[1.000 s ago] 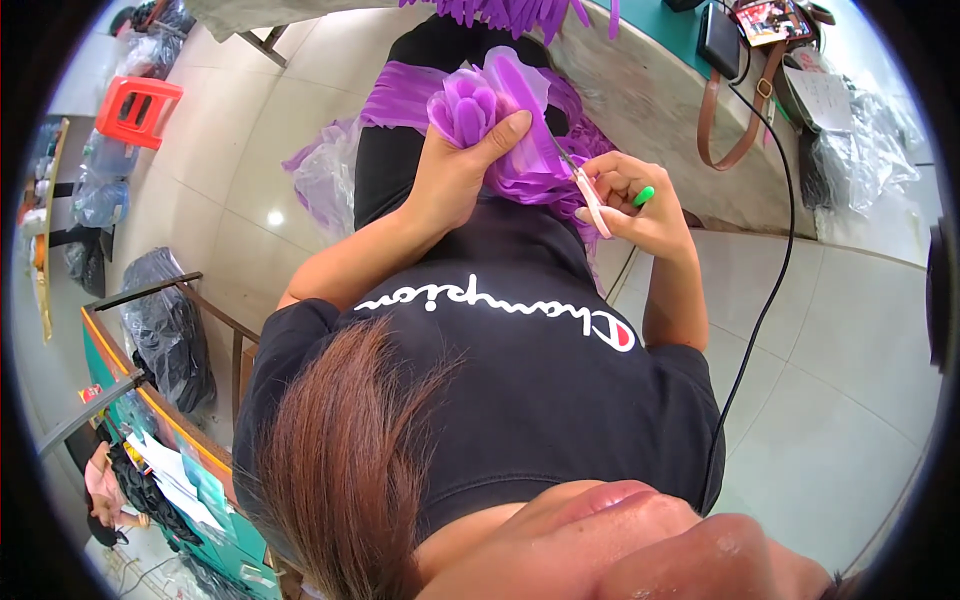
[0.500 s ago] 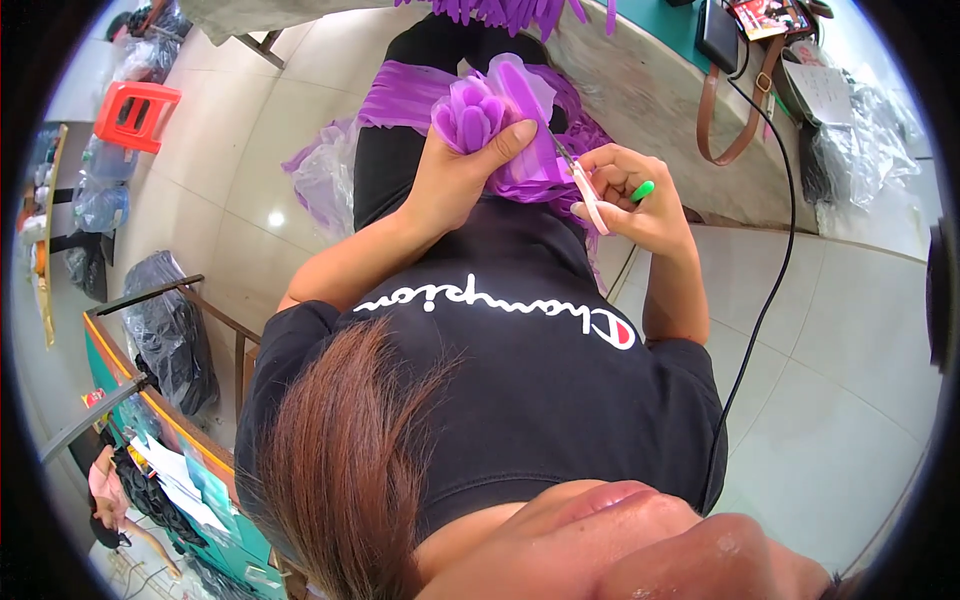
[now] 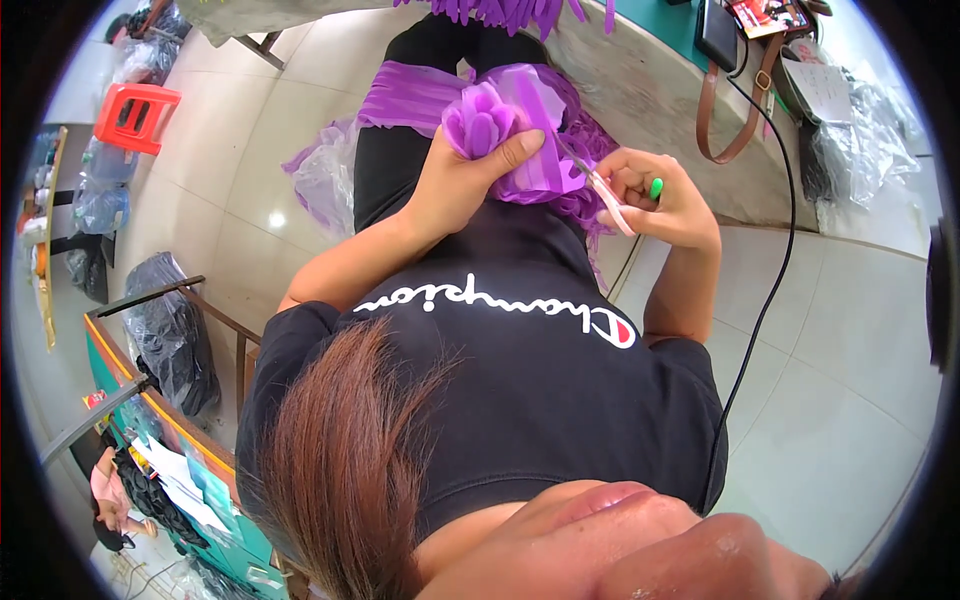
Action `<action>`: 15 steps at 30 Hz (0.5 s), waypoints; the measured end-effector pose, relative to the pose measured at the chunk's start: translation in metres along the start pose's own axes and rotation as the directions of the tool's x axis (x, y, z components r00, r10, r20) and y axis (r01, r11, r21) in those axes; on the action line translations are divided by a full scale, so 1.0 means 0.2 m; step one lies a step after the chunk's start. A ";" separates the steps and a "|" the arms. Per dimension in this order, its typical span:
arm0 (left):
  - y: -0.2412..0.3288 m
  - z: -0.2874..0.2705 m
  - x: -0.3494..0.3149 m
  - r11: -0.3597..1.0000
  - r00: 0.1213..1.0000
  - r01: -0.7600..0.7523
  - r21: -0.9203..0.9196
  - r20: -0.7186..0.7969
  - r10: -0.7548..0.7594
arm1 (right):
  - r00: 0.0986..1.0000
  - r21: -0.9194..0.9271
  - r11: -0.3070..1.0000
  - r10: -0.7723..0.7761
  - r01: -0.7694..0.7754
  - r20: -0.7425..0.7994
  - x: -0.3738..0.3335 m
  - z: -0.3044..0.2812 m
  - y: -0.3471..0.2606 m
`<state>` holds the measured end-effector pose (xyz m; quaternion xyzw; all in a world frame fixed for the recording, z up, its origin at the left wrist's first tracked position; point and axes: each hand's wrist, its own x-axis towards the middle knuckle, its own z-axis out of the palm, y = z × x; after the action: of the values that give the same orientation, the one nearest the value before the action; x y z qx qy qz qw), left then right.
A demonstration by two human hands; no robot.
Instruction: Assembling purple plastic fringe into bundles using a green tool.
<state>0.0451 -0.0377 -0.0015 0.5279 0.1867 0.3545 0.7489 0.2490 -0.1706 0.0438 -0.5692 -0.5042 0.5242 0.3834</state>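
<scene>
Over my lap, my left hand (image 3: 462, 178) is closed around a bunch of purple petal-shaped fabric pieces (image 3: 480, 118), thumb pressed on top. A wider purple strip (image 3: 536, 110) stands up beside the bunch, pinched by the same hand. My right hand (image 3: 665, 195) grips a pair of pink-handled scissors (image 3: 608, 200), the blades pointing up and left near the strip's right edge. Whether the blades touch the strip I cannot tell. A small green object (image 3: 656, 188) shows at the right hand's fingers. More purple fabric (image 3: 415, 95) drapes across my thighs.
Ahead, a cloth-covered table (image 3: 660, 110) carries purple pieces (image 3: 490, 10) at its edge. A brown strap (image 3: 705, 130) and a black cable (image 3: 790, 190) hang at the right. A red stool (image 3: 137, 117) and clear plastic bags stand left. Another person (image 3: 112, 490) is at the lower left.
My right hand has drawn the scissors a little right and down, away from the bunch. The left hand has shifted slightly right, and the strip now leans differently.
</scene>
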 end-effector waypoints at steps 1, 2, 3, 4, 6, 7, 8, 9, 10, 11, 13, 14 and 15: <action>0.01 0.00 0.00 1.000 1.000 -0.002 0.000 -0.001 0.002 | 1.000 -0.002 1.000 -0.001 0.001 0.001 0.00 -0.01 0.01; 0.02 0.01 0.00 1.000 1.000 0.014 -0.017 -0.014 -0.014 | 0.998 -0.016 0.998 -0.055 0.055 -0.020 0.00 -0.03 0.04; 0.02 0.01 0.00 0.999 0.999 0.030 -0.034 -0.026 -0.031 | 0.993 -0.031 0.994 -0.110 0.109 -0.041 0.00 -0.04 0.05; 0.02 0.01 0.00 0.999 0.999 0.027 -0.033 -0.027 -0.028 | 0.992 0.140 0.984 -0.103 0.112 -0.071 0.02 -0.04 0.06; 0.01 0.02 0.00 1.000 1.000 0.015 0.016 0.026 -0.015 | 0.952 0.127 0.974 -0.149 0.188 -0.266 0.09 0.05 0.04; 0.01 0.02 -0.01 1.000 0.999 0.016 0.019 0.028 -0.016 | 0.876 0.100 0.961 -0.189 0.259 -0.444 0.15 0.11 0.03; 0.00 0.02 0.00 0.999 0.999 0.034 0.014 0.033 -0.034 | 0.819 0.060 0.919 -0.315 0.389 -0.479 0.21 0.17 0.04; 0.00 0.02 0.00 0.999 0.998 0.051 0.010 0.037 -0.052 | 0.833 0.037 0.924 -0.325 0.381 -0.448 0.23 0.18 0.04; 0.00 0.02 0.00 0.999 0.998 0.053 0.011 0.040 -0.053 | 0.821 0.056 0.925 -0.305 0.377 -0.483 0.25 0.20 0.03; -0.01 0.01 -0.01 0.998 0.997 0.065 0.019 0.042 -0.066 | 0.808 0.075 0.924 -0.287 0.375 -0.515 0.26 0.21 0.01; -0.01 0.00 -0.01 0.997 0.996 0.078 0.025 0.044 -0.079 | 0.775 0.072 0.907 -0.311 0.415 -0.549 0.30 0.15 0.02; -0.01 0.00 -0.01 0.991 0.983 0.137 0.004 0.125 -0.137 | 0.741 0.068 0.889 -0.332 0.452 -0.584 0.33 0.10 0.02; -0.01 0.01 -0.01 0.980 0.960 0.197 -0.015 0.205 -0.190 | 0.743 0.068 0.891 -0.331 0.450 -0.582 0.35 0.06 0.02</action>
<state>0.0457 -0.0398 -0.0024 0.5271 0.1542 0.2272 0.8042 0.2333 -0.1040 0.0234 -0.5352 -0.4225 0.2921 0.6707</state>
